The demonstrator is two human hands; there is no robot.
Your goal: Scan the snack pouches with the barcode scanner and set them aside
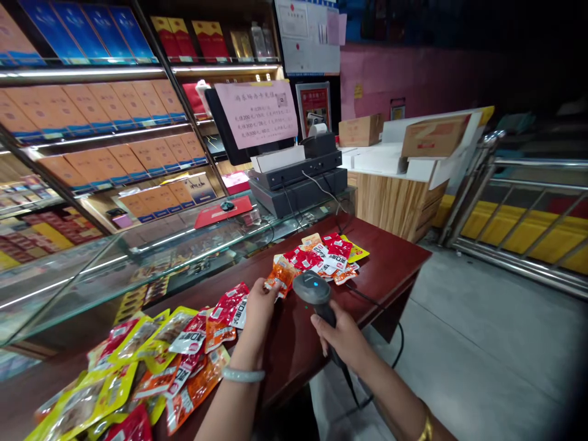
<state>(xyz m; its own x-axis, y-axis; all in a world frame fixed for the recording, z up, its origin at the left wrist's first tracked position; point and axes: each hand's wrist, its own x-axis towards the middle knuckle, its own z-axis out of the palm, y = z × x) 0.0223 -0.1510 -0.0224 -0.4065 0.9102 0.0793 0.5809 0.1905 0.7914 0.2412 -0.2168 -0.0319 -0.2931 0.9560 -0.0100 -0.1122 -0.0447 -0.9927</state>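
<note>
Over the middle of the worktop (287,343), the left hand (261,303) pinches the near end of an orange packet (282,275) between thumb and fingers. The right hand (342,334) is wrapped around the handle of a handheld scanner (315,288), beside the worktop's near long edge; a blue light shows on the scanner's head, and its black cable (401,340) loops down past that edge.

The orange packet lies against the left side of a heap of red and white packets (337,248), toward the worktop's far right corner. It should be light and pliable, its glossy film probably a little slippery and its filling soft, so a flat pinch on the sealed margin looks surer than a squeeze at the middle. The scanner looks rigid and modest in weight, best held by its grip, with the cable clear of the fingers.

Toward the worktop's left end, a larger heap holds yellow packets (172,334) mixed with red and orange ones. Along the far long edge stands a glass display case (151,263), carrying a black mouse (227,206) on a red mat (206,214). Beyond are 1 monitor with a pink sign (257,113) and shelves of orange boxes (98,107).
</note>
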